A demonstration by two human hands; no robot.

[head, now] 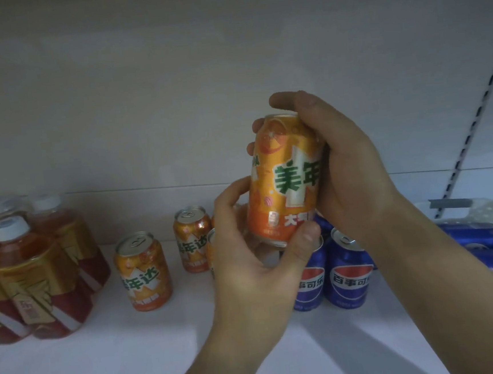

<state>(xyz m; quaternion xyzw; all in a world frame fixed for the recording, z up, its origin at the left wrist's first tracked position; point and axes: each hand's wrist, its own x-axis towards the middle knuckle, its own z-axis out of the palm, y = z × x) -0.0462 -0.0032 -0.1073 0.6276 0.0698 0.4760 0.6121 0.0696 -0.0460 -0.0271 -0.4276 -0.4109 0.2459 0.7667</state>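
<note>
Orange can held above the shelf: my right hand wraps its side, left hand pinches its base. Next, I reckon, stand it beside the other orange cans.

Left hand, forearm at 6 o'clock, grips the orange aluminium drink can low; right hand, forearm at 4 o'clock, wraps its top.
</note>
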